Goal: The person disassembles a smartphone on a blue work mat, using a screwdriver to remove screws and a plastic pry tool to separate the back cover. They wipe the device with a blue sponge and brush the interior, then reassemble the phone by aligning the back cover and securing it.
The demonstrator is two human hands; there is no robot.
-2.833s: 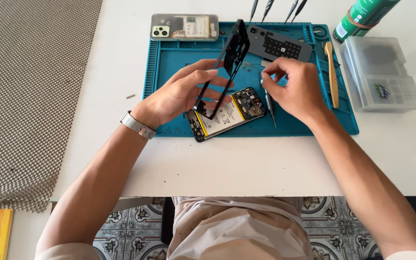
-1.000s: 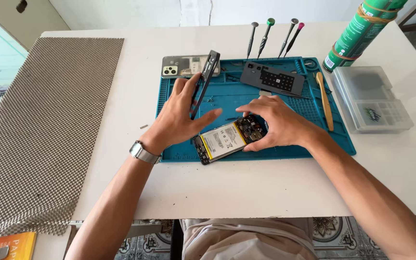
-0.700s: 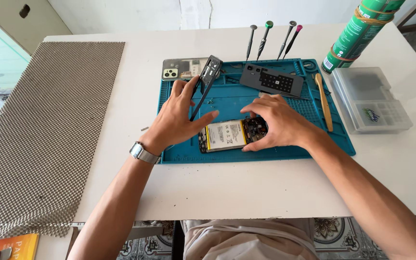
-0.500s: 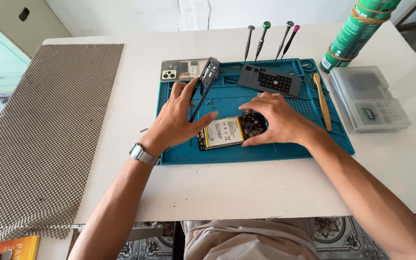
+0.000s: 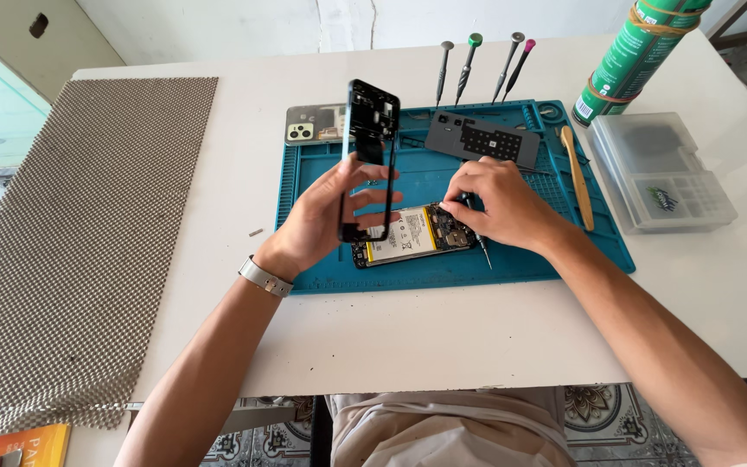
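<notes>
**Frame up in the left hand, right hand down on the open phone**

Head view: the white counter (image 5: 443,337) shows a broad bare strip along its near edge, in front of the teal work mat (image 5: 520,259), and more open surface between the mat and the grey mesh sheet (image 5: 88,233) on the left. The mat's far edge is crowded: four screwdrivers (image 5: 482,65), a dark grey back cover (image 5: 486,138), a camera-side panel (image 5: 309,125). To the right sit a wooden pry stick (image 5: 577,173), a clear parts box (image 5: 659,169) and a green can (image 5: 637,52).

The left hand (image 5: 322,225) has its grip closed on the black phone frame (image 5: 367,156), held upright, clear above the mat. Just beside and below it lies the opened phone (image 5: 412,235), battery up, flat on the mat. The right hand (image 5: 503,207) rests on that phone's right end, fingers curled shut around a thin tool (image 5: 482,251) whose tip pokes out towards the mat's near edge.
</notes>
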